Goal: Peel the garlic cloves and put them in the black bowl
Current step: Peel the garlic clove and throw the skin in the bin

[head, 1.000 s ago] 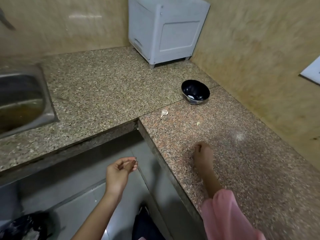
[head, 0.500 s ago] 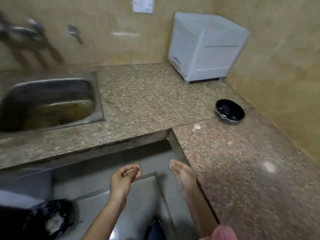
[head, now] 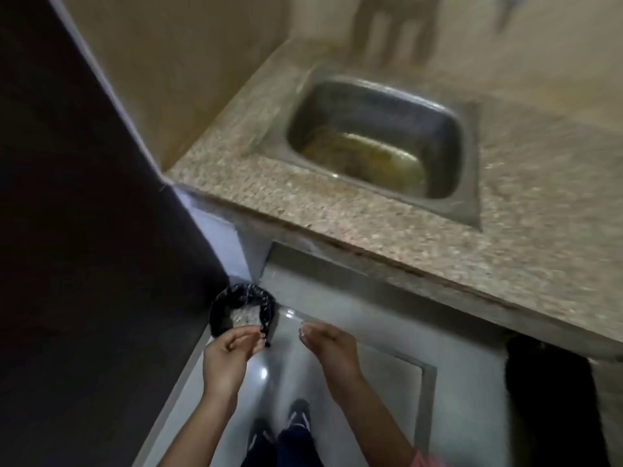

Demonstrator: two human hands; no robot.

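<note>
Neither the black bowl nor any garlic clove is in this view. My left hand (head: 229, 352) is cupped palm-up, fingers loosely curled, just over the near rim of a small bin with a black liner (head: 266, 306) on the floor. Blur hides whether any peel lies in that palm. My right hand (head: 325, 340) hovers to the right of the bin with its fingers straight and together, pointing left, and holds nothing. The hands are a short gap apart.
A steel sink (head: 381, 136) with murky water is set in the speckled granite counter (head: 337, 214) above. A dark door or panel (head: 84, 230) fills the left side. Below are the grey floor (head: 371, 332) and my feet (head: 296, 416).
The view has swung left and down, away from the bowl and the counter corner. Both hands have moved from the counter edge to above the floor bin.
</note>
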